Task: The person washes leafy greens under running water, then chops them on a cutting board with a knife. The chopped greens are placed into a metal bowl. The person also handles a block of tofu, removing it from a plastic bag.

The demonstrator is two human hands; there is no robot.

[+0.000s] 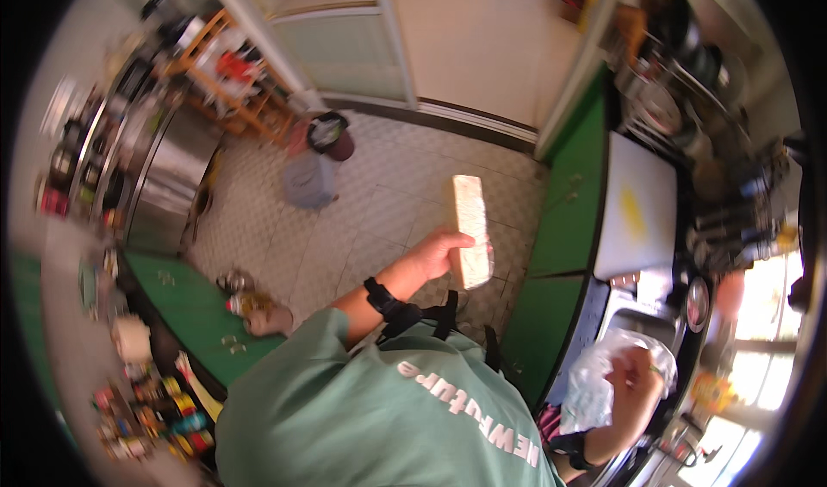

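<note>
My left hand [440,254] grips a long, pale rectangular block [470,219] near its lower end, out in front of my body above the tiled floor. Its face is crinkled and glossy, like clear wrapping, though blur hides what it is made of. On the right, my right hand [630,377] holds a crumpled, translucent plastic bag [591,383] over the counter, beside the metal sink [636,322]. The bag hangs down past my fingers towards the wrist. Its contents cannot be made out.
Beyond the sink lies a white cutting board [636,206] with a yellow smear. Green cabinets [568,196] run below the counter. On the floor stand a dark bin [333,136] and a pale plastic bag [309,180]. Several jars [155,416] crowd the left counter near a paper roll [131,338].
</note>
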